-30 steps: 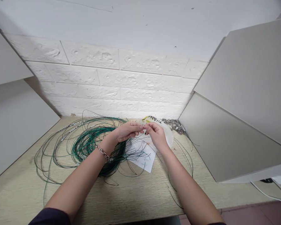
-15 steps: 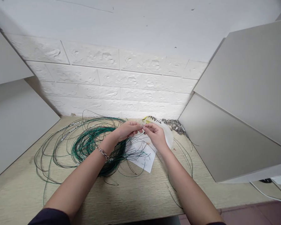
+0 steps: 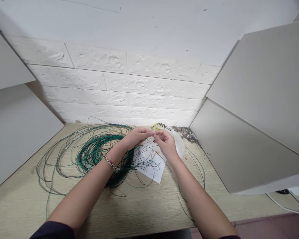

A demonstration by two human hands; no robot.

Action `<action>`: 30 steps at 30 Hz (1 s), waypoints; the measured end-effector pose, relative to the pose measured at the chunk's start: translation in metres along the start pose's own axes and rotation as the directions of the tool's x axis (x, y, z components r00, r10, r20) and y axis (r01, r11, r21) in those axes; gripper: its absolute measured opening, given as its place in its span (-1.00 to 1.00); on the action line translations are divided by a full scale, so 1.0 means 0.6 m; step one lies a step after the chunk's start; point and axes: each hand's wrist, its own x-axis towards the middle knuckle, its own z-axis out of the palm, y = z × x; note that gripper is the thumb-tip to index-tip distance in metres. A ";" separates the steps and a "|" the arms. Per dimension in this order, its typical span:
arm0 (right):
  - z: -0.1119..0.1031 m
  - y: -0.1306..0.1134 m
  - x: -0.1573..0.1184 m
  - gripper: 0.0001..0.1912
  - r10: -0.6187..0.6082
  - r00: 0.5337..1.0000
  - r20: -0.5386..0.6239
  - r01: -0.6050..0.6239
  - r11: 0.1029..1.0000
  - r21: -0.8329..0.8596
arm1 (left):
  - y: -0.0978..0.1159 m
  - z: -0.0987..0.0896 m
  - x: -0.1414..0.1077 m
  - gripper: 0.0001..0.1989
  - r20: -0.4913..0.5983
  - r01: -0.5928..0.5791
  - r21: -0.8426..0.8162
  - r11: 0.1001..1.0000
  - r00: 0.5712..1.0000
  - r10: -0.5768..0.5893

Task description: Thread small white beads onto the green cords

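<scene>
My left hand (image 3: pixel 137 137) and my right hand (image 3: pixel 165 142) meet fingertip to fingertip above the table, each closed in a pinch. Whatever tiny thing sits between the fingertips is too small to name. Just under my left hand and wrist lies a large coil of thin green and black wires (image 3: pixel 89 149). Loose wire ends (image 3: pixel 149 162) fan out from it to the right, below both hands. Beneath these ends is a white paper with handwriting (image 3: pixel 154 176). Behind my right hand lies a pale plastic bag (image 3: pixel 178 146) with printed letters.
A heap of small metal pieces (image 3: pixel 189 134) lies at the back right, by the wall. Grey panels (image 3: pixel 259 132) stand on both sides of the wooden table (image 3: pixel 129 212). Looser wire loops (image 3: pixel 49 166) spread to the left. A white cable (image 3: pixel 286 205) is at the far right.
The joined fingertips have shifted very slightly to the right. Both hands keep their pinch, and the wires, paper and bag stay where they were.
</scene>
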 end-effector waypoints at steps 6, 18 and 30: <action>0.007 -0.002 -0.004 -0.81 0.003 1.000 -0.021 0.000 0.994 0.110 | 0.001 0.008 -0.002 -0.70 -0.040 -0.012 -0.050 0.999 0.999 0.010; 0.022 0.002 -0.010 -0.82 -0.027 0.990 -0.140 0.056 0.976 0.210 | -0.012 0.025 0.003 -0.75 -0.014 -0.007 -0.297 0.955 1.000 0.003; 0.017 -0.002 -0.010 -0.80 0.017 0.990 -0.140 0.010 0.982 0.188 | -0.011 0.020 0.006 -0.76 -0.041 -0.078 -0.101 0.992 0.996 0.074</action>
